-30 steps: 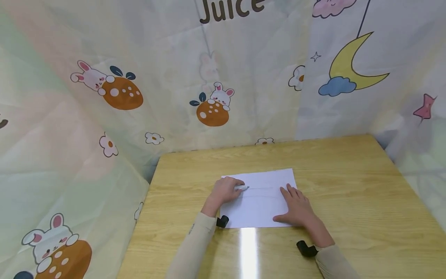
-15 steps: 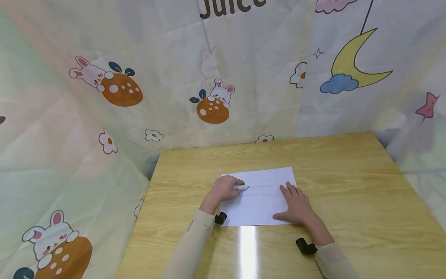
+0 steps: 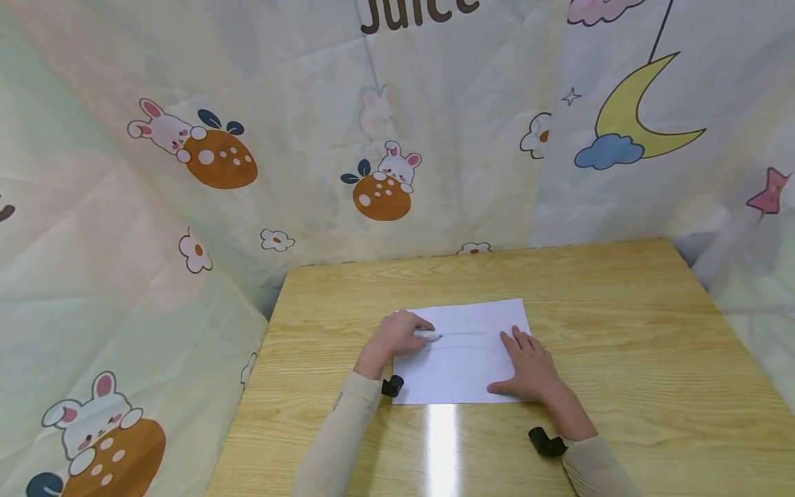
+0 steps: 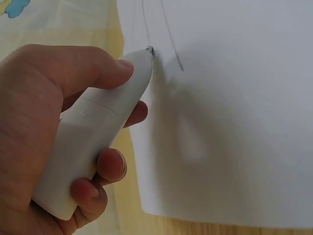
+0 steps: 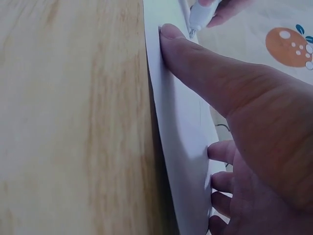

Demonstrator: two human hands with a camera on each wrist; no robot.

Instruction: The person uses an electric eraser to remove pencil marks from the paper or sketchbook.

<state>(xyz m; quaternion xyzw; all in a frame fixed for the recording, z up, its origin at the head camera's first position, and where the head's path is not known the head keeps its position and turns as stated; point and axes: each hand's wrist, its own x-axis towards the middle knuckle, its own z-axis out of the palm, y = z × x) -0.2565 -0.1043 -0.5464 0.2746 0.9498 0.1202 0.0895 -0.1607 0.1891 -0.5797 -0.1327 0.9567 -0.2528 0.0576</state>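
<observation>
On the wood-grain desk (image 3: pixel 596 290), a white sheet (image 3: pixel 456 379) bearing thin lines (image 3: pixel 462 334), left grip (image 3: pixel 400 335) curled round a white pen (image 4: pixel 80 134), its tip (image 4: pixel 149 49) by the end of one line, right grip (image 3: pixel 528 366) spread wide on the sheet's right side.

White paper (image 5: pixel 178 129) lying on wood-grained table (image 5: pixel 73 117); dark strip of shadow beneath its near long edge. Right hand (image 5: pixel 259 117) spread at the paper: thumb reaching onto it close to that edge, other fingers (image 5: pixel 222 152) at its opposite side. Toward the paper's far end, white pen (image 5: pixel 201 15), held by left hand (image 5: pixel 231 10), only partly in view; tip contact unclear. Beyond the paper, pale cloth (image 5: pixel 239 44) printed with orange fruit (image 5: pixel 282 46), dark leaves (image 5: pixel 300 29).
</observation>
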